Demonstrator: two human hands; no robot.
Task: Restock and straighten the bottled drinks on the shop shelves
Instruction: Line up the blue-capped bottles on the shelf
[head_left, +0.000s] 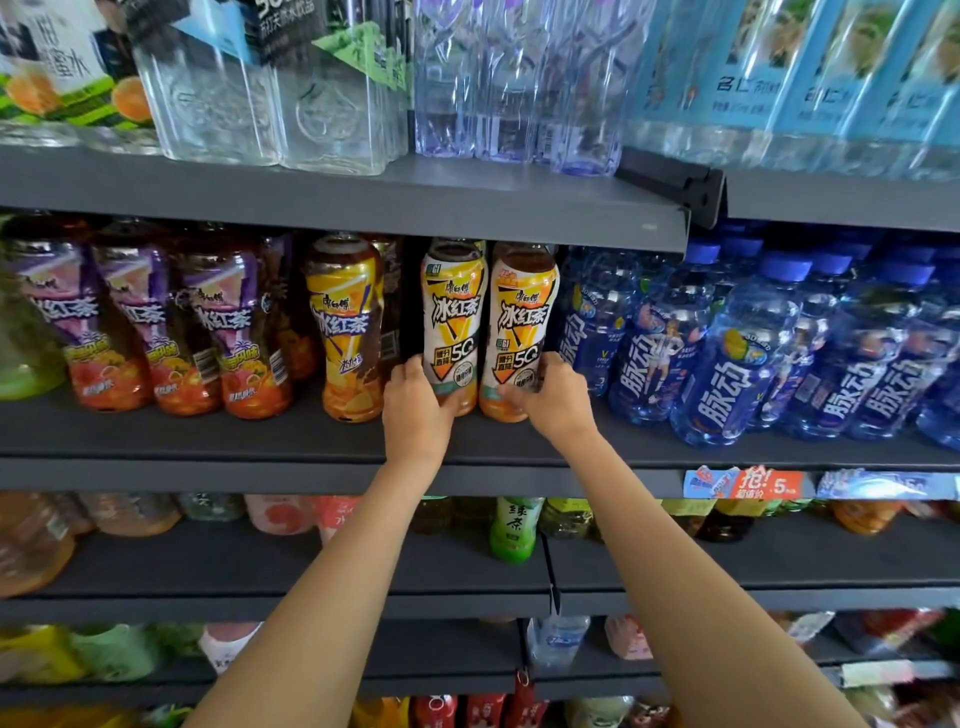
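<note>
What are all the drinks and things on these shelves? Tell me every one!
White-label iced tea bottles: two at the front, white and orange, middle shelf centre, one in each hand.
Yellow-label iced tea bottle: one at the front, middle shelf, left of the white ones.
Purple-label iced tea bottles: three at the front, middle shelf left.
Blue drink bottles: many, blue caps, middle shelf right.
Clear water bottles: several, top shelf.
Light blue-label bottles: several, top shelf right.
Green tea bottle: one, green, lower shelf.
Price tag: red and blue, middle shelf edge, right.
Left hand: grips the left white bottle.
Right hand: grips the right white bottle.
</note>
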